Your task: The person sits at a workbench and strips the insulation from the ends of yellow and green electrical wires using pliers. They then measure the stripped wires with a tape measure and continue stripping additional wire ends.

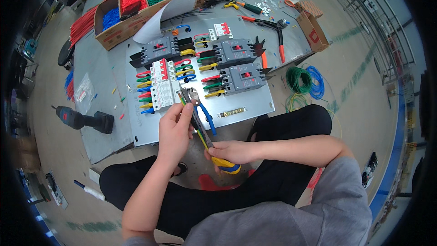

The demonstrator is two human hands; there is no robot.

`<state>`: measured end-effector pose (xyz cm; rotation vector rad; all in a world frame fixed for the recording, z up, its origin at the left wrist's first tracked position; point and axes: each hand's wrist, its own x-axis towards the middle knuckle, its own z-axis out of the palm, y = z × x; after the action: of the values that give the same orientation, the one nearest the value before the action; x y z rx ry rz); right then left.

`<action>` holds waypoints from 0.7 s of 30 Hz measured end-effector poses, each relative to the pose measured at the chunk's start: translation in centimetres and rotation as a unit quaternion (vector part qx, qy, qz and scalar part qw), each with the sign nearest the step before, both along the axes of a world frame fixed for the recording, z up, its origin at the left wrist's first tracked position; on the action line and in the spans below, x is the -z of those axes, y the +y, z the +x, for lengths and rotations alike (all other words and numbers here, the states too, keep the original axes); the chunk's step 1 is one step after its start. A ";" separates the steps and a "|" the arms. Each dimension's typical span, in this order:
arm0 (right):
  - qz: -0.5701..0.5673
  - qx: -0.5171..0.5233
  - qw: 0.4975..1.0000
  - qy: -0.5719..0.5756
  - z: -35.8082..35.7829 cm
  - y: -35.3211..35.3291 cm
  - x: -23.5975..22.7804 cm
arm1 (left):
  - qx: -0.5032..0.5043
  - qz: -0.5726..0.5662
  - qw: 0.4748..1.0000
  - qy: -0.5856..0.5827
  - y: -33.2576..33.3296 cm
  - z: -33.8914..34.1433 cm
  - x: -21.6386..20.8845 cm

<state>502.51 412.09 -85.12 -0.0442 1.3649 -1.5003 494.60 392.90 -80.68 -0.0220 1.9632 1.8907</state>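
My left hand (175,125) is closed, thumb and fingers pinching a green-and-yellow wire (199,132) along a long grey blade (196,120). The blade runs down to a yellow-and-blue case (226,166), apparently a tape measure, gripped in my right hand (234,151). Its far end reaches the panel beside the small breakers. Blue-handled pliers (207,116) lie just right of the blade. Under them is a metal mounting panel (255,102) carrying a row of small breakers (162,84) and several grey moulded-case breakers (234,51) with coloured wire loops.
A brass terminal bar (232,112) lies near the panel's front edge. At left is a cordless drill (86,119). A divided cardboard box (136,16) of coloured caps stands behind, a cable cutter (273,27) lies back right, and wire coils (299,80) sit right.
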 end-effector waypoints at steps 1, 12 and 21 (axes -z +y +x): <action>0.013 -0.001 1.000 0.017 0.0 -0.1 0.3 | 0.001 0.000 1.000 -0.010 0.1 0.1 -0.1; 0.052 0.054 0.995 0.067 0.1 0.3 0.5 | -0.040 0.068 0.996 0.043 1.4 0.8 0.7; 0.048 0.074 0.993 0.073 0.0 0.6 0.7 | -0.019 0.100 0.995 -0.010 1.5 1.6 1.8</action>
<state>502.53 412.66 -85.80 0.0085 1.5856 -1.5771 496.17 394.39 -82.46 -0.0208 1.7622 2.0948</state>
